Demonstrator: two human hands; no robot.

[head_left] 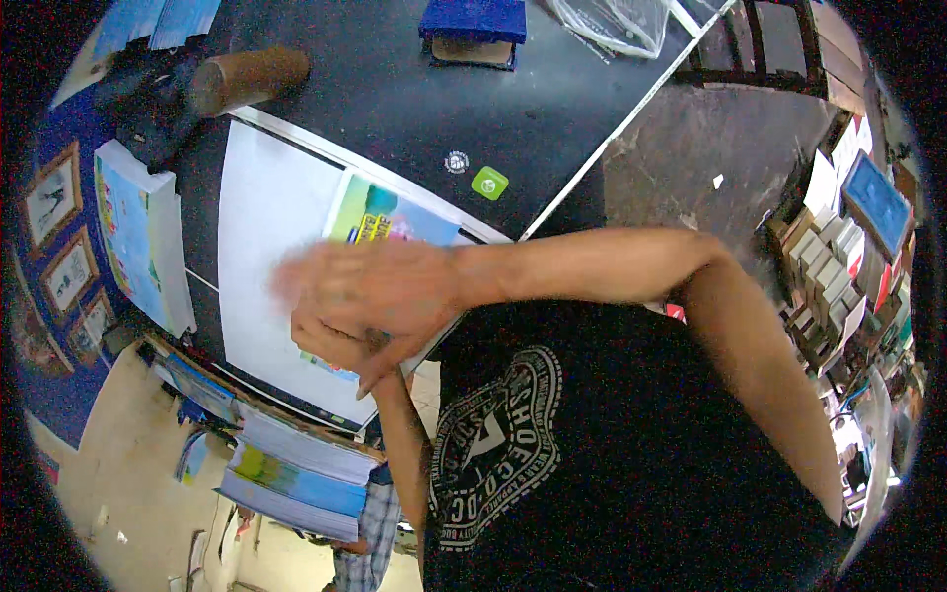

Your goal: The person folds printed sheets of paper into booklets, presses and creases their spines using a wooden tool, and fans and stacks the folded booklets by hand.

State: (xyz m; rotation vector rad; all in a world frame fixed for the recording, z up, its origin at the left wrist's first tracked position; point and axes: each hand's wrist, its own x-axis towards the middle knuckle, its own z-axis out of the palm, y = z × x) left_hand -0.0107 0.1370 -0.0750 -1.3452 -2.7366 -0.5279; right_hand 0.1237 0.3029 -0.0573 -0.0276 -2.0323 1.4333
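My right hand point(390, 286) reaches in from the right and is smeared by motion. It crosses over my left hand point(330, 342), which comes up from below and is partly covered by it. Both hands are over a colourful printed cover point(409, 219), green, yellow and blue, lying on a large white sheet point(258, 212). The cover's upper end and a strip of its lower end show around my hands. I cannot make out whether either hand grips anything.
A brown cylinder point(252, 81) and a blue block-shaped object point(473, 35) rest on the dark table point(395, 109). Left of the sheet stands a thick book stack point(148, 242). A person in a plaid sleeve point(370, 523) is beside another stack point(286, 483). More books point(824, 261) are at right.
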